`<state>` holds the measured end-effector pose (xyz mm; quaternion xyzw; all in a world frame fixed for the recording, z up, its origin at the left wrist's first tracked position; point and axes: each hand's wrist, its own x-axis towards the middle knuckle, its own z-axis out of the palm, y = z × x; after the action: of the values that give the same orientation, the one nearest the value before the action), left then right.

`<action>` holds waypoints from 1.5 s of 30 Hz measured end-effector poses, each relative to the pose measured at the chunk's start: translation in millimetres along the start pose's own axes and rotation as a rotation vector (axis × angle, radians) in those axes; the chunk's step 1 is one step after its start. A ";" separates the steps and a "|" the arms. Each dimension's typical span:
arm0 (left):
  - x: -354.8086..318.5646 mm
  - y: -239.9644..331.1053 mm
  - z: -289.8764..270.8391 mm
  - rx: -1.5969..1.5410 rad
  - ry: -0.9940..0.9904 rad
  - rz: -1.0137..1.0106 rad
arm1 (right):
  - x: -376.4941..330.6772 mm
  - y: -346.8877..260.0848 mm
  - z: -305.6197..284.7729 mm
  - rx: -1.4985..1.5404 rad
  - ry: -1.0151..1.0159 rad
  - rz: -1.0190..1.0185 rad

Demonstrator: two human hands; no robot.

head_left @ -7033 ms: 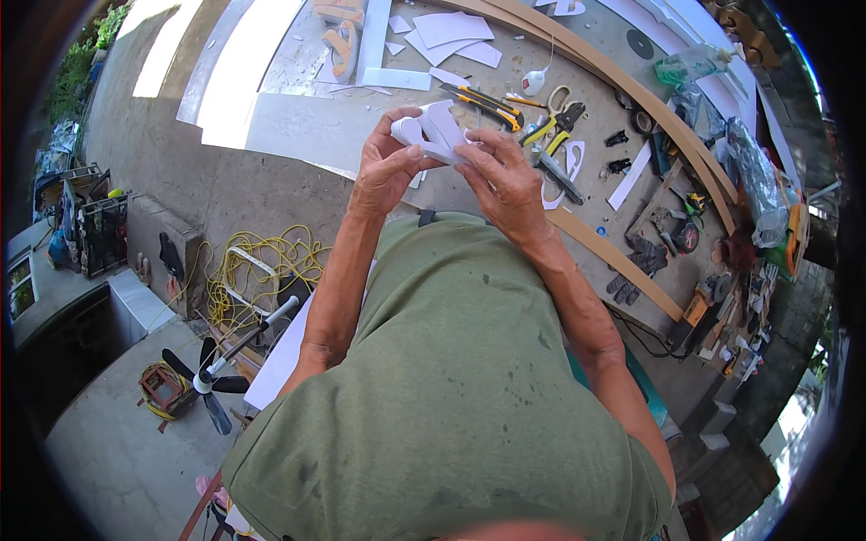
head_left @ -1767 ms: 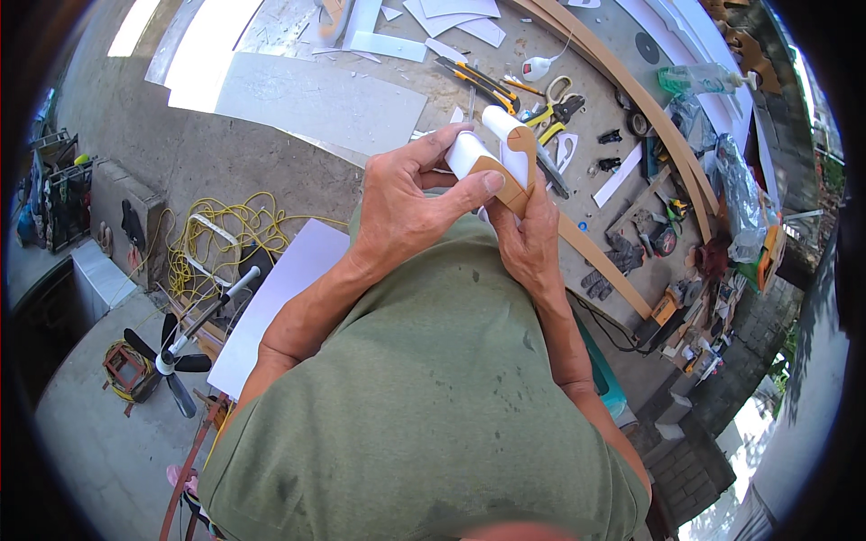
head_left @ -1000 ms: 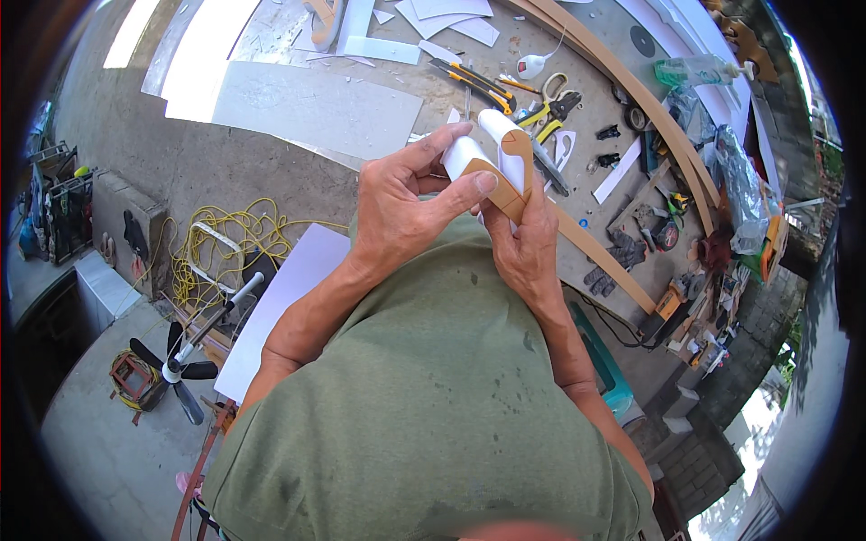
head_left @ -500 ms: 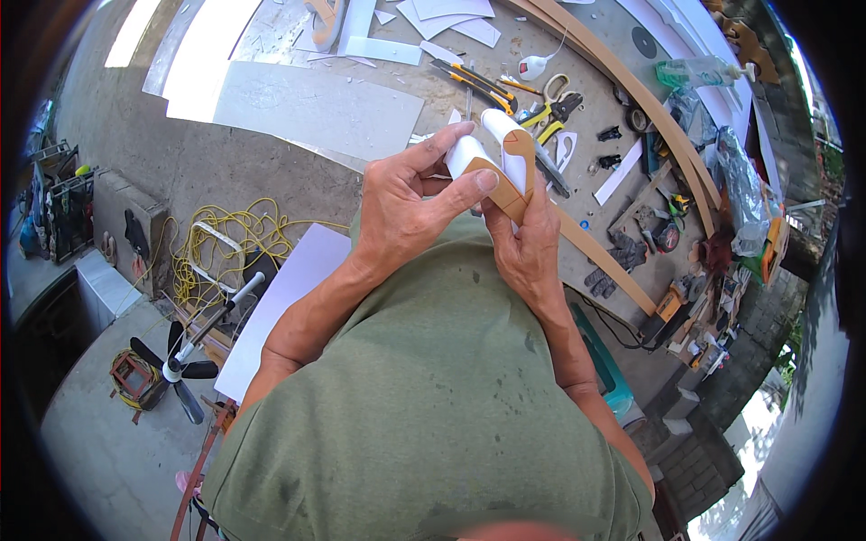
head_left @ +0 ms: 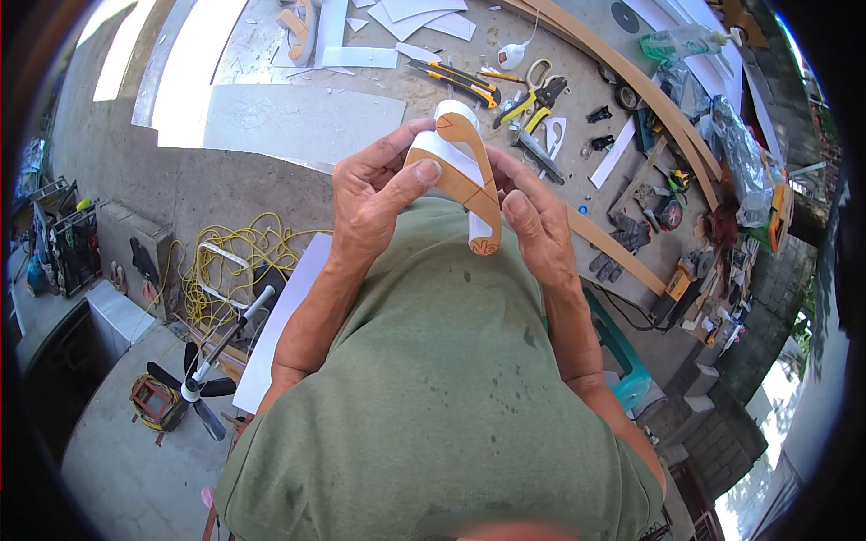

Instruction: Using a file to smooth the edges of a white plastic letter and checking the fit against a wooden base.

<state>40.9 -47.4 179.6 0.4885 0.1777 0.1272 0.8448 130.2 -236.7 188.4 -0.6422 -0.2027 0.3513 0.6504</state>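
— Left hand (head_left: 374,203)?
— Closed round the upper end of a curved brown cutout (head_left: 469,176), thumb (head_left: 417,177) pressed flat on its face, other fingers wrapped behind.

— Right hand (head_left: 537,225)?
— Clamped on the lower end of the same cutout, thumb (head_left: 516,209) at its right edge, remaining fingers hidden behind the piece.

— Cutout itself?
— Held up in front of the chest, above the green shirt (head_left: 433,397), clear of the ground. Brown front with thin drawn lines, white backing (head_left: 448,153) showing at the top and along the left side.

— Beyond the hands?
— Concrete floor (head_left: 262,185) carrying the loose items. Large white sheet (head_left: 298,122) lying flat just above the left hand. Yellow-handled knives (head_left: 456,79) and yellow-handled pliers (head_left: 528,99) near the top of the cutout. Small white bottle (head_left: 512,56) further up. Scraps of white sheet (head_left: 415,13) at the top edge.

— To the right?
— Long curved wooden strip (head_left: 622,77) sweeping across, more small tools scattered past it.

— To the left?
— Coil of yellow cord (head_left: 230,266) on the floor, a standing fan (head_left: 194,388) lower down, well apart from the hands.
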 end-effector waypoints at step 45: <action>-3.5 10.7 9.6 0.154 -0.085 -0.040 | 20.6 -4.3 -2.8 -0.025 0.014 -0.153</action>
<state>41.4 -51.0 193.9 0.5531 0.1608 0.0754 0.8140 146.9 -223.5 188.4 -0.6356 -0.2508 0.2935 0.6685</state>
